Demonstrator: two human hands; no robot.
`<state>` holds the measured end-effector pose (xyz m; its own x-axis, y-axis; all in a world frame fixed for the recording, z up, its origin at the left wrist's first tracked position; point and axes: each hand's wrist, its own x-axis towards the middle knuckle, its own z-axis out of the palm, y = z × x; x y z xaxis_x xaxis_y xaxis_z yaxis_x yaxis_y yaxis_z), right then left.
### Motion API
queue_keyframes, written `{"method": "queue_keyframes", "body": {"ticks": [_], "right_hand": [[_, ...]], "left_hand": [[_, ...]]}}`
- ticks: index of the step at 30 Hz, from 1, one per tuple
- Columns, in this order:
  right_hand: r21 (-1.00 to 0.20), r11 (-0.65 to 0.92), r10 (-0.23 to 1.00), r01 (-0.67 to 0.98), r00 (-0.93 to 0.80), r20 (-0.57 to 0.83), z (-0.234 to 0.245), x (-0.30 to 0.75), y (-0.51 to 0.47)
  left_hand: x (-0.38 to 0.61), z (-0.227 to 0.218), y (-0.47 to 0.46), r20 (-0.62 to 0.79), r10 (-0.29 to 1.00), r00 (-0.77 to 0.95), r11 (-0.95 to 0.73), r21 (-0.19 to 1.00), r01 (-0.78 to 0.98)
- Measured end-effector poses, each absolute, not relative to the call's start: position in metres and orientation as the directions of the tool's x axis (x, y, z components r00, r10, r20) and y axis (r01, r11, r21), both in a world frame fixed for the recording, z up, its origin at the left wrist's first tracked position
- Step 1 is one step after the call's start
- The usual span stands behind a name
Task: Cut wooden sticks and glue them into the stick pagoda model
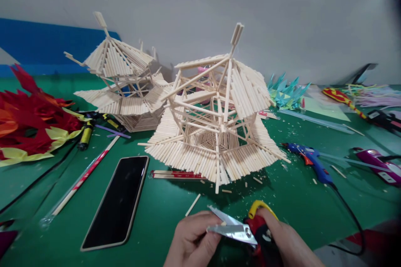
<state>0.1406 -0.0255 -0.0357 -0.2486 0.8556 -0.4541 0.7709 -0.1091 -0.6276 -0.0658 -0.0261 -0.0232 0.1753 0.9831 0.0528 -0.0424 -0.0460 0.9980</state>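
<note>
My right hand (286, 240) is closed round the red and yellow handles of a pair of scissors (238, 227), blades parted and pointing left. My left hand (194, 240) pinches something small at the blades, too small to name. Just beyond the hands stands a wooden-stick pavilion model (216, 129) with a two-tier roof, part of its upper roof open. A second stick pavilion (125, 87) stands behind it to the left. Short stick offcuts (192, 204) lie on the green table (282, 192) in front of the model.
A black phone (117, 202) lies face up at the left. A bundle of sticks in red wrap (175, 174) sits beside it. A blue glue gun (310, 160) with its cable lies at the right, a purple one (379, 164) farther right. Red and yellow paper craft (28, 121) fills the left edge.
</note>
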Motion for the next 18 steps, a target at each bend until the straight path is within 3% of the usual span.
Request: {"method": "queue_keyframes", "body": {"ticks": [7, 10, 14, 18], "right_hand": [[-0.609, -0.108, 0.855, 0.786, -0.239, -0.46, -0.045, 0.144, -0.029], [-0.548, -0.142, 0.857, 0.825, -0.175, -0.485, -0.048, 0.142, -0.033], [-0.545, -0.106, 0.88, 0.832, -0.177, -0.441, -0.044, 0.138, -0.031], [-0.614, -0.063, 0.901, 0.787, -0.219, -0.374, -0.037, 0.136, -0.024]], "left_hand": [[-0.068, -0.017, -0.025, -0.156, 0.946, 0.285, 0.215, 0.958, -0.189], [-0.064, -0.017, -0.028, -0.102, 0.978, 0.182, 0.111, 0.993, -0.039], [-0.06, -0.022, -0.031, 0.098, 0.995, 0.025, -0.101, 0.978, 0.181], [-0.065, -0.02, -0.024, 0.185, 0.971, 0.151, -0.21, 0.963, 0.17]]}}
